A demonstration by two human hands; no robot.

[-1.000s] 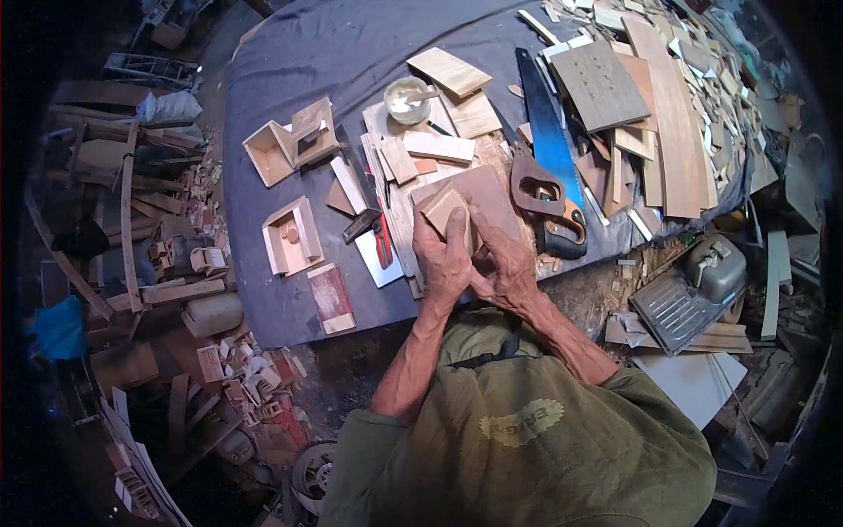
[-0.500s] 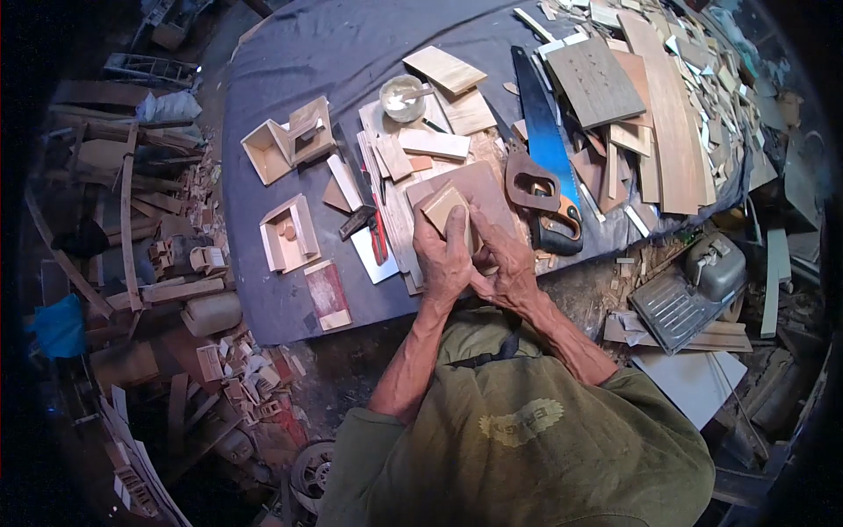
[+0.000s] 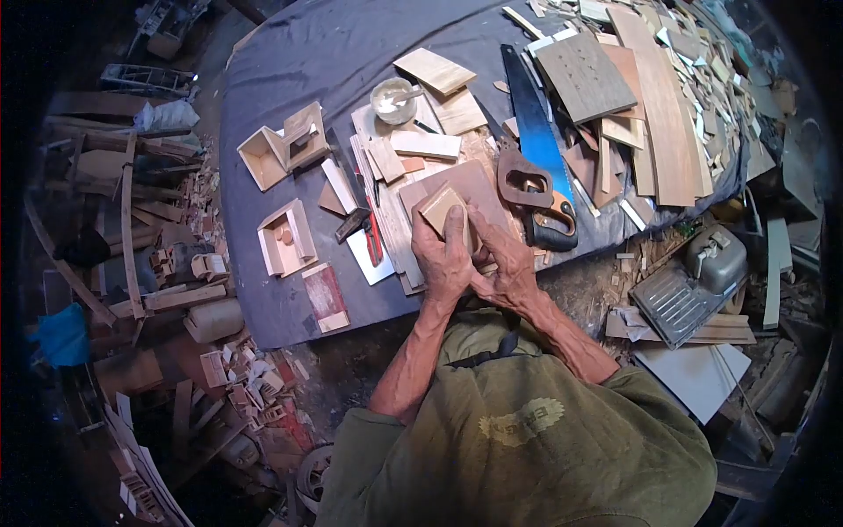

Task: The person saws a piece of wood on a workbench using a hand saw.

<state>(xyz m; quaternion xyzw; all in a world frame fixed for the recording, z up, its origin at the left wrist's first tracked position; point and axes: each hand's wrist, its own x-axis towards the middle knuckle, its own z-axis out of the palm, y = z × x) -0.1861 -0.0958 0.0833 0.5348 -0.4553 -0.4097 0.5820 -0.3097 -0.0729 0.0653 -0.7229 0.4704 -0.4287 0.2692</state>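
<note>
A small light wooden piece [image 3: 438, 207] is held between both hands above a brown square board [image 3: 483, 186]. My left hand [image 3: 443, 255] grips its left side, thumb laid on top. On its right side my right hand [image 3: 505, 259] closes its fingers round the same piece; some fingertips are hidden. A blue handsaw [image 3: 540, 132] with a brown handle lies right of the board. Left of it are a red cutter [image 3: 374, 239] and a hammer-like tool [image 3: 352, 225]. A glue cup [image 3: 392, 101] stands behind the board.
Two small wooden boxes [image 3: 287, 239] [image 3: 265, 158] and a reddish block [image 3: 326, 297] lie on the dark cloth [image 3: 299, 70] at left. Planks [image 3: 654, 105] and offcuts fill the right side. A metal sink [image 3: 689, 285] sits beyond the table's right front edge.
The view has shifted slightly, so the table items appear a little further left. Both hands keep their hold on the wooden piece, with almost no visible movement.
</note>
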